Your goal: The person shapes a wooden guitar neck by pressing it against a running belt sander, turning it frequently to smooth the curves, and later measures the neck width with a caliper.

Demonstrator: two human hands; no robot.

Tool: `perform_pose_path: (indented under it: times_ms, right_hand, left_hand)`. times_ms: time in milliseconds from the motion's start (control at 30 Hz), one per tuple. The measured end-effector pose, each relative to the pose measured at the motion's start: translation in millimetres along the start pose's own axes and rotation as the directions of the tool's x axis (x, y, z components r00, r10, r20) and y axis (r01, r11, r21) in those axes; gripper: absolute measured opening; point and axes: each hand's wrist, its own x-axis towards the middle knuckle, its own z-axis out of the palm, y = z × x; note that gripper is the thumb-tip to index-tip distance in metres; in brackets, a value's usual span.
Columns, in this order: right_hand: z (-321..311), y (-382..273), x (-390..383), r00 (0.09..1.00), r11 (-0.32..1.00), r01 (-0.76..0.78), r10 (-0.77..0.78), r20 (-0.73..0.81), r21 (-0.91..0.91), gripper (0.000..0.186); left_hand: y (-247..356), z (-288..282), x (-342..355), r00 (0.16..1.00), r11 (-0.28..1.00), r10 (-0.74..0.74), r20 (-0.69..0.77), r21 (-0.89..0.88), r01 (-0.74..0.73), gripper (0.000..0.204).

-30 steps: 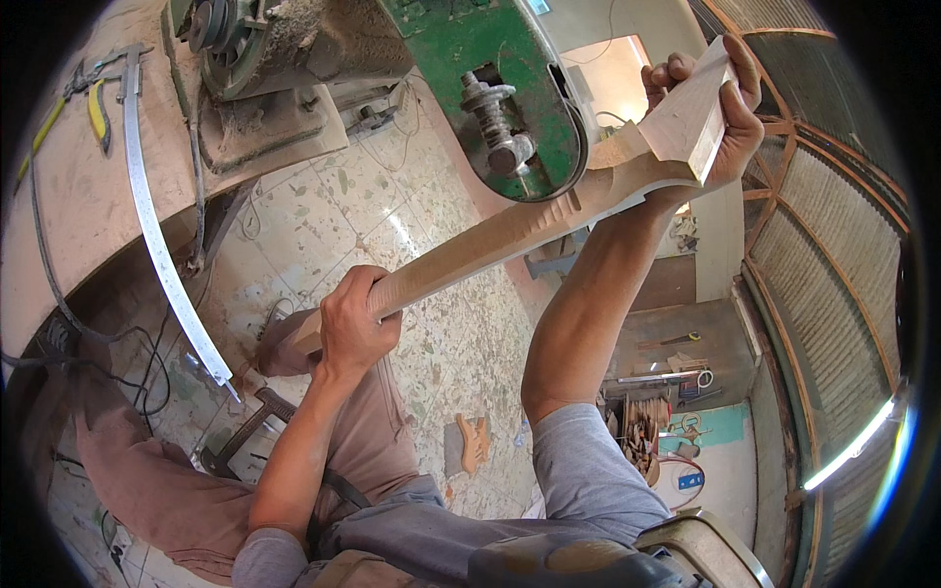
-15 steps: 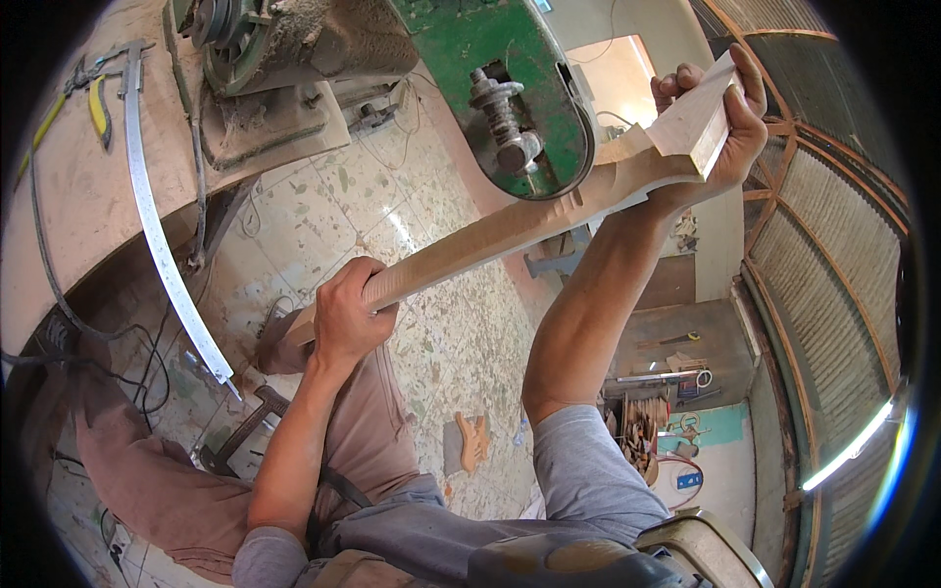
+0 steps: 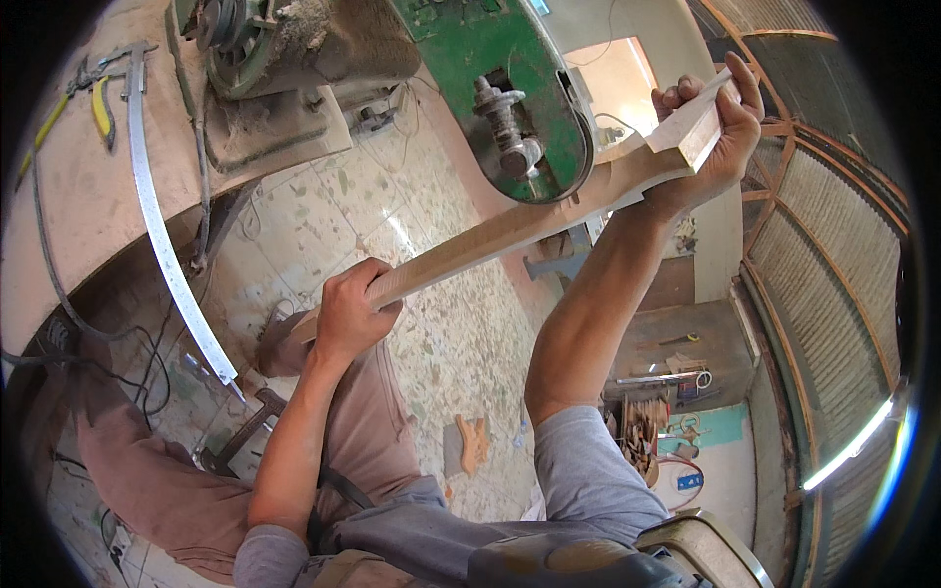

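From my seat I have both hands in view, each clamped on the same long piece of wood. The left hand is wrapped around its narrower end, with a short tip of wood poking out past the fist above the trousers. The right hand is closed on the wider, blocky end, with fingers showing on two sides of it. I see the wood slanting from lower left to upper right, its middle passing over the floor and partly behind the rounded end of the green machine arm. I cannot tell from this angle whether wood and machine touch. A thick bolt sits in a slot of that arm.

Off to my left is a curved-looking tabletop. On it I make out a dusty motor, a pair of yellow-handled pliers and a long metal caliper that reaches out past the edge. A black cable trails across there too. Down on the floor, a small shaped wooden piece lies beside a grey patch. Over on my right, a bright tube light runs near the corrugated wall.
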Motion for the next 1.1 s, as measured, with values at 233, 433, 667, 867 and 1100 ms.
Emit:
perform_pose_path:
  times_ms: [233, 433, 667, 867, 1100]
  right_hand:
    - [12, -14, -8, 0.998, 0.996, -0.059, 0.058, -0.023, -0.063, 0.039]
    - [1, -5, -9, 0.945, 0.786, 0.326, -0.260, 0.198, -0.526, 0.017]
    - [6, -14, -8, 0.988, 0.852, 0.152, -0.120, 0.095, -0.502, 0.016]
    - [22, -26, -12, 0.999, 0.904, -0.019, -0.003, -0.049, -0.427, 0.035]
    - [27, -33, -22, 0.986, 0.943, -0.145, 0.111, -0.129, -0.300, 0.049]
  left_hand:
    - [-1, -3, 2, 0.999, 1.000, -0.012, 0.050, -0.022, 0.013, 0.028]
    - [0, -1, 3, 0.995, 0.999, -0.034, 0.095, -0.039, 0.038, 0.025]
    - [4, -2, 4, 0.974, 0.986, -0.095, 0.204, -0.117, 0.121, 0.020]
    - [1, -4, 5, 0.957, 0.980, -0.102, 0.270, -0.137, 0.143, 0.021]
    - [8, -12, 9, 0.902, 0.970, -0.123, 0.413, -0.140, 0.196, 0.029]
